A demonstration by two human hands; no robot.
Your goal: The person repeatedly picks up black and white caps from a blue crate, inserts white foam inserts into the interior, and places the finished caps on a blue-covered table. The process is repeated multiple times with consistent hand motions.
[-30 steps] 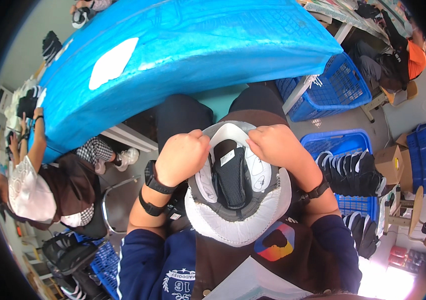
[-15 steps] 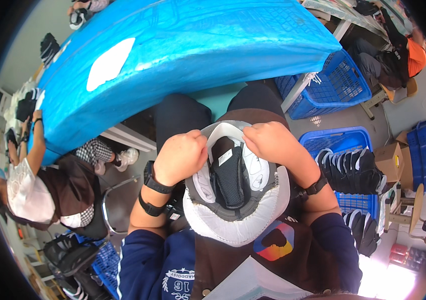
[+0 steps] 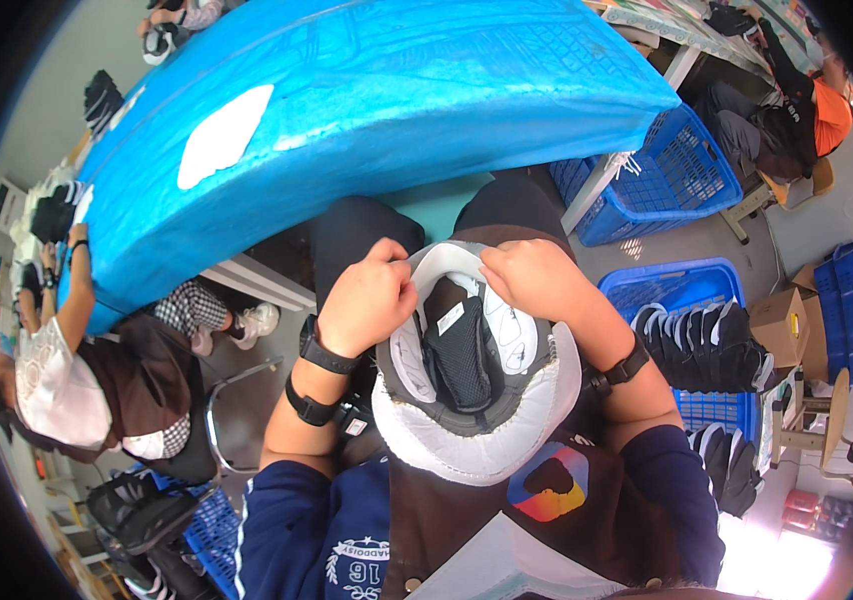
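In front of my lap is a shoe upper (image 3: 447, 450), with its padded white lining folded outward round the near side. A black mesh tongue (image 3: 462, 365) with a small white label lies inside the opening. White pieces with drawn lines show along both inner walls. My left hand (image 3: 369, 298) is closed on the upper's far left rim, its thumb and fingers pinching the edge. On the far right rim my right hand (image 3: 529, 278) grips the same edge with curled fingers. Black bands circle both my wrists. The outer face of the upper is mostly hidden.
A table with a blue cover (image 3: 367, 110) stands beyond my knees. To the right are blue baskets (image 3: 682, 285), one holding a row of black shoe parts (image 3: 702, 345), and a cardboard box (image 3: 779, 325). Another person (image 3: 97, 390) works at the left; others sit farther off.
My left hand has loosened and lifted a finger slightly along the rim. The upper has tipped a little, its near edge higher. My right hand has shifted slightly left.
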